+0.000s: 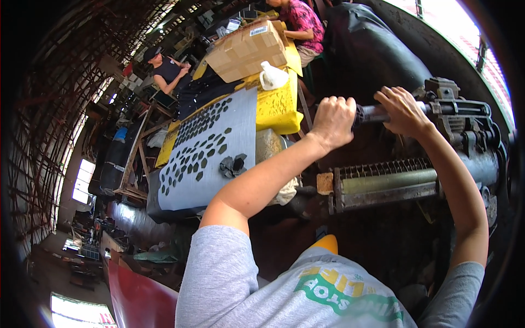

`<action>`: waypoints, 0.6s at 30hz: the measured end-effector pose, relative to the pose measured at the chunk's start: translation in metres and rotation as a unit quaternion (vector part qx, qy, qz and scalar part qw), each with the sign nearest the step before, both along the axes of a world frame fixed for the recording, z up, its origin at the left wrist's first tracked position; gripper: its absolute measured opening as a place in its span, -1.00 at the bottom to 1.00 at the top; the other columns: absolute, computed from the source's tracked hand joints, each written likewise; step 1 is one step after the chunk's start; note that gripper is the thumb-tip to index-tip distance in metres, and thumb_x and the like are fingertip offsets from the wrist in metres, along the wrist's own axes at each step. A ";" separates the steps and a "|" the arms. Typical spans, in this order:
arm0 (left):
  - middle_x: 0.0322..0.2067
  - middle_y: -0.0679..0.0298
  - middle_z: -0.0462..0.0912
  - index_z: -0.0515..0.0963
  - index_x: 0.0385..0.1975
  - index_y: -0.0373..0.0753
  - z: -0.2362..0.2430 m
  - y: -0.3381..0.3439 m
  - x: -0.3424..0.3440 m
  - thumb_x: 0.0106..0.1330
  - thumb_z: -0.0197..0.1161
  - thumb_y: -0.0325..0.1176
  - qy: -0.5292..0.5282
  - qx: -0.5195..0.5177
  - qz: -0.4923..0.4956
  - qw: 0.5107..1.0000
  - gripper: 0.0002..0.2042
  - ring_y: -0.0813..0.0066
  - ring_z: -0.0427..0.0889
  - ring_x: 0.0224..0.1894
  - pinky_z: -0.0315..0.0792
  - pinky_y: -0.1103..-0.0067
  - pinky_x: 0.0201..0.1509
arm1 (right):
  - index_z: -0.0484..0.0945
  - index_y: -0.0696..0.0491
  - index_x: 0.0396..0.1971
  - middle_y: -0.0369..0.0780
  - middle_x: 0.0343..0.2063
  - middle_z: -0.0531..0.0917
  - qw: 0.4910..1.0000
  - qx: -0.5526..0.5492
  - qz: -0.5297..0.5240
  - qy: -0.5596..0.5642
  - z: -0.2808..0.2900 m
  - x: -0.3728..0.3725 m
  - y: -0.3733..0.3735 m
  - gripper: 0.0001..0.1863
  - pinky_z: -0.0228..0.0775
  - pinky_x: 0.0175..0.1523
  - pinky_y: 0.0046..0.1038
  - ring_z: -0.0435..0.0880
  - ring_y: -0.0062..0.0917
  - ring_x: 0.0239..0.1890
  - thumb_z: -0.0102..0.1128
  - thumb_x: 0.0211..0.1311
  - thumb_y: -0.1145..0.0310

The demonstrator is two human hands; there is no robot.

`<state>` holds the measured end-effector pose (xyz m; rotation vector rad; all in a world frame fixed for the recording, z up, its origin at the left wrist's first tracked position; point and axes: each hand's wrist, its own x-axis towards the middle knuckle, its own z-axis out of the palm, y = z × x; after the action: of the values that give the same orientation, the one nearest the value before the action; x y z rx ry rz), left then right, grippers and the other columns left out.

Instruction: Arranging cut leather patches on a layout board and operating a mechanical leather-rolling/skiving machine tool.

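Observation:
Both of my arms reach forward to a dark round bar (373, 113) that joins a heavy metal machine (459, 112) on the right. At the bar's left end, my left hand (332, 124) is closed in a fist around it. My right hand (403, 113) curls over the bar nearer to the machine, with its fingertips partly hidden. Below the bar lies a long metal frame (388, 194) with a pale greenish roller (391, 180) and a row of coils along its top. A small tan block (325, 184) sits at the frame's left end.
To the left, a grey sheet (246, 126) bears many small dark polygonal pieces and a crumpled dark scrap (233, 165). Beyond stand a white container (272, 76) and a cardboard box (246, 52) on yellow covering. Two people work there. A large black-covered bulk (377, 46) lies behind the machine.

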<state>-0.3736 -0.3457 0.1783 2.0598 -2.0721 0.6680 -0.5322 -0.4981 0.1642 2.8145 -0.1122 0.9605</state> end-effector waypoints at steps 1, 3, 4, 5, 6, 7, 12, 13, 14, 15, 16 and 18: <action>-0.46 0.08 0.56 0.41 -0.44 -0.28 0.000 0.000 0.001 -0.30 0.45 -0.27 -0.001 0.005 -0.005 1.000 -0.57 0.18 0.60 -0.35 0.49 0.41 -0.19 | 0.41 0.09 -0.33 -0.17 -0.44 0.55 0.999 0.024 -0.008 0.041 -0.003 0.003 0.001 -0.54 0.40 -0.17 -0.29 0.59 -0.28 -0.34 0.33 -0.40 0.45; -0.44 0.09 0.57 0.41 -0.43 -0.27 0.000 -0.002 0.002 -0.30 0.45 -0.25 0.000 0.010 -0.001 1.000 -0.56 0.17 0.61 -0.31 0.49 0.39 -0.18 | 0.40 0.08 -0.34 -0.17 -0.49 0.57 0.997 0.036 -0.018 0.060 -0.010 0.008 0.001 -0.57 0.44 -0.26 -0.28 0.61 -0.26 -0.38 0.30 -0.36 0.47; -0.44 0.09 0.58 0.40 -0.43 -0.27 0.001 -0.003 0.003 -0.30 0.45 -0.25 0.009 0.022 0.001 1.000 -0.56 0.16 0.61 -0.31 0.50 0.39 -0.18 | 0.40 0.08 -0.35 -0.17 -0.51 0.57 0.996 0.036 -0.047 0.070 -0.013 0.009 0.001 -0.60 0.45 -0.30 -0.28 0.62 -0.25 -0.40 0.28 -0.34 0.48; -0.44 0.08 0.58 0.40 -0.43 -0.27 0.003 -0.003 0.003 -0.30 0.44 -0.25 0.023 0.032 -0.010 0.999 -0.57 0.15 0.62 -0.32 0.50 0.38 -0.19 | 0.41 0.07 -0.37 -0.17 -0.55 0.59 0.997 0.026 -0.041 0.057 -0.015 0.010 0.001 -0.64 0.46 -0.35 -0.28 0.63 -0.24 -0.46 0.25 -0.31 0.49; -0.45 0.08 0.58 0.40 -0.44 -0.27 0.005 -0.003 0.004 -0.30 0.43 -0.25 0.025 0.035 -0.013 0.999 -0.57 0.14 0.62 -0.33 0.51 0.38 -0.19 | 0.42 0.07 -0.38 -0.15 -0.52 0.60 0.997 0.028 -0.044 0.057 -0.016 0.010 0.000 -0.66 0.47 -0.34 -0.28 0.64 -0.25 -0.44 0.24 -0.30 0.49; -0.45 0.07 0.58 0.40 -0.44 -0.27 0.007 -0.005 0.005 -0.30 0.42 -0.25 0.038 0.050 -0.015 0.998 -0.58 0.14 0.62 -0.34 0.52 0.37 -0.20 | 0.42 0.07 -0.37 -0.14 -0.52 0.60 0.995 0.030 -0.055 0.077 -0.016 0.010 -0.001 -0.65 0.48 -0.34 -0.28 0.64 -0.25 -0.44 0.24 -0.30 0.49; -0.48 0.03 0.61 0.43 -0.48 -0.25 0.020 -0.010 0.009 -0.31 0.36 -0.21 0.062 0.132 0.012 0.989 -0.61 0.10 0.64 -0.34 0.53 0.36 -0.17 | 0.42 0.08 -0.32 -0.13 -0.52 0.60 0.990 0.025 -0.084 0.109 -0.017 0.011 0.000 -0.61 0.48 -0.34 -0.29 0.65 -0.26 -0.44 0.25 -0.30 0.47; -0.48 0.02 0.62 0.45 -0.48 -0.25 0.022 -0.013 0.010 -0.33 0.36 -0.20 0.071 0.150 0.016 0.986 -0.61 0.09 0.64 -0.33 0.53 0.36 -0.14 | 0.42 0.08 -0.30 -0.13 -0.51 0.59 0.991 0.016 -0.085 0.101 -0.018 0.011 0.000 -0.60 0.49 -0.34 -0.29 0.65 -0.26 -0.44 0.25 -0.30 0.47; -0.46 0.02 0.63 0.49 -0.47 -0.26 0.025 -0.015 0.011 -0.35 0.37 -0.15 0.081 0.174 0.022 0.981 -0.58 0.08 0.64 -0.30 0.52 0.35 -0.12 | 0.41 0.08 -0.29 -0.13 -0.51 0.59 0.993 0.004 -0.084 0.087 -0.019 0.012 0.001 -0.58 0.49 -0.34 -0.30 0.65 -0.26 -0.44 0.25 -0.30 0.46; -0.45 0.02 0.64 0.51 -0.47 -0.27 0.028 -0.019 0.014 -0.37 0.37 -0.12 0.087 0.202 0.016 0.975 -0.56 0.08 0.64 -0.30 0.52 0.36 -0.11 | 0.41 0.07 -0.28 -0.13 -0.50 0.59 0.992 0.002 -0.088 0.085 -0.019 0.012 0.001 -0.57 0.49 -0.34 -0.30 0.65 -0.26 -0.43 0.25 -0.30 0.46; -0.44 0.02 0.64 0.53 -0.46 -0.28 0.032 -0.023 0.018 -0.39 0.37 -0.09 0.079 0.222 0.017 0.972 -0.53 0.09 0.64 -0.29 0.52 0.36 -0.11 | 0.41 0.07 -0.29 -0.13 -0.51 0.59 0.992 0.005 -0.093 0.087 -0.020 0.012 0.001 -0.58 0.49 -0.35 -0.30 0.65 -0.26 -0.44 0.25 -0.30 0.47; -0.42 0.03 0.66 0.63 -0.46 -0.31 0.037 -0.032 0.024 -0.43 0.40 -0.07 0.113 0.269 0.020 0.956 -0.50 0.19 0.67 -0.30 0.55 0.45 -0.15 | 0.41 0.07 -0.29 -0.13 -0.51 0.59 0.993 0.011 -0.091 0.079 -0.021 0.012 0.001 -0.59 0.49 -0.36 -0.30 0.64 -0.26 -0.44 0.24 -0.30 0.47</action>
<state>-0.3491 -0.3778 0.2150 2.3051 -2.2519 -0.1574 -0.5201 -0.4971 0.1430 2.8259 -0.3547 0.6972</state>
